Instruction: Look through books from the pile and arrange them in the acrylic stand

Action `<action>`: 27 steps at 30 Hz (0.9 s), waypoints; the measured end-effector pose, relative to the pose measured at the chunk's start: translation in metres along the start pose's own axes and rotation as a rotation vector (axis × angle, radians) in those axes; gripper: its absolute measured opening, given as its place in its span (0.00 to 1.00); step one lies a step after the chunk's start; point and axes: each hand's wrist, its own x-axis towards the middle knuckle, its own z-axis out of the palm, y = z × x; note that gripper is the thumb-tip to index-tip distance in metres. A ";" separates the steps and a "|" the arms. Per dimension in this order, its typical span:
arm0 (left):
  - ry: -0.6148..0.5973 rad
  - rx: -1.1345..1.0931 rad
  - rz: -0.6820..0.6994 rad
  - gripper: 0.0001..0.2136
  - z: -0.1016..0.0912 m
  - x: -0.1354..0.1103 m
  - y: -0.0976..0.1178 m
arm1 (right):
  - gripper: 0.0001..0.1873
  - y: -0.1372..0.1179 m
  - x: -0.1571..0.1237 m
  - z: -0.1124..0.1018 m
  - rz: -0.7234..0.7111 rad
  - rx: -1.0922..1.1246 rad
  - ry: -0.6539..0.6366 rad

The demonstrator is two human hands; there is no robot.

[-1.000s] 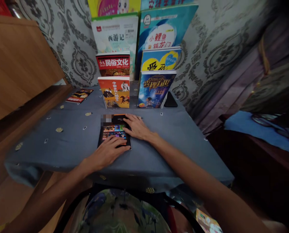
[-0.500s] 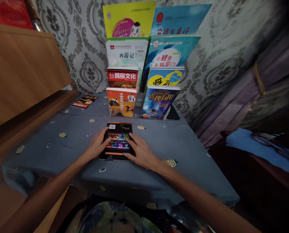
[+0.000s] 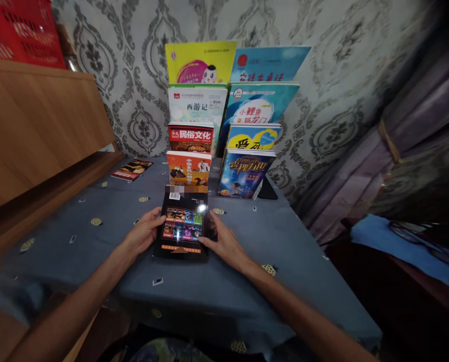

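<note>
A black book (image 3: 183, 225) with a strip of small colourful pictures on its back cover is tilted up off the grey tablecloth (image 3: 247, 261), its far edge raised. My left hand (image 3: 143, 234) grips its left edge with the thumb on the cover. My right hand (image 3: 222, 241) holds its right edge, fingers curled round it. Just behind it stands a tiered display of books (image 3: 224, 125) leaning against the patterned wall; the orange book (image 3: 189, 168) in the front row is partly hidden by the black book.
A thin red and black booklet (image 3: 131, 169) lies at the table's far left. A dark phone-like object (image 3: 268, 189) lies beside the blue front-row book (image 3: 245, 172). A wooden cabinet (image 3: 32, 125) stands to the left, a curtain (image 3: 405, 130) to the right.
Both hands have shifted from lying on top of the black book to gripping its sides, and its far edge has lifted off the cloth. The camera view has tilted upward.
</note>
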 end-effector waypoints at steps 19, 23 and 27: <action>-0.005 0.153 0.336 0.16 0.002 0.099 0.036 | 0.28 0.015 0.118 -0.012 -0.039 0.224 0.256; 0.030 0.286 0.424 0.16 0.005 0.123 0.050 | 0.26 0.017 0.147 -0.029 -0.090 0.132 0.347; 0.060 0.392 0.536 0.15 0.008 0.149 0.070 | 0.22 0.011 0.176 -0.050 -0.197 0.010 0.436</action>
